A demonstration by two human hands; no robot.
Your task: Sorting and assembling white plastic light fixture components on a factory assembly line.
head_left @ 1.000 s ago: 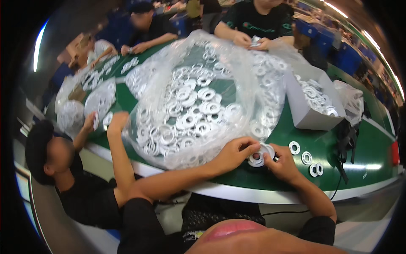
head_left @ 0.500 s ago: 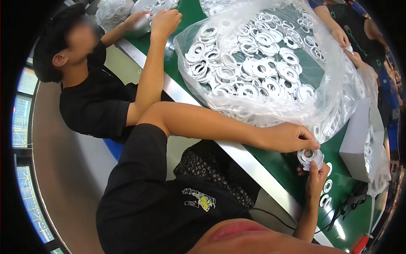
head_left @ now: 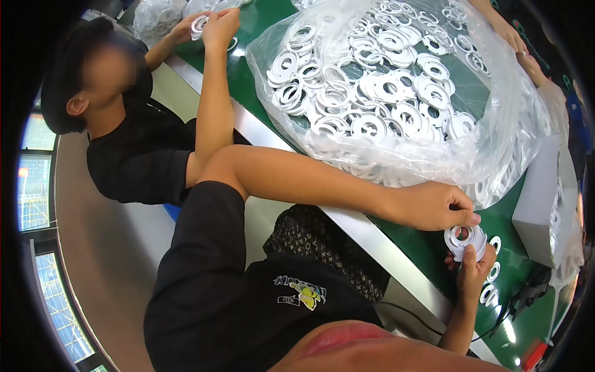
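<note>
Both hands have barely shifted since half a second ago: the right hand (head_left: 474, 270) cups a flat white plastic ring (head_left: 466, 239) from below over the green table (head_left: 434, 248), and the left hand (head_left: 434, 206) pinches its top edge. Beyond, glossy rings fill a crinkled clear bag (head_left: 489, 155).

white rings (head_left: 466, 240), green table (head_left: 434, 248), clear bag (head_left: 396, 93)
</note>
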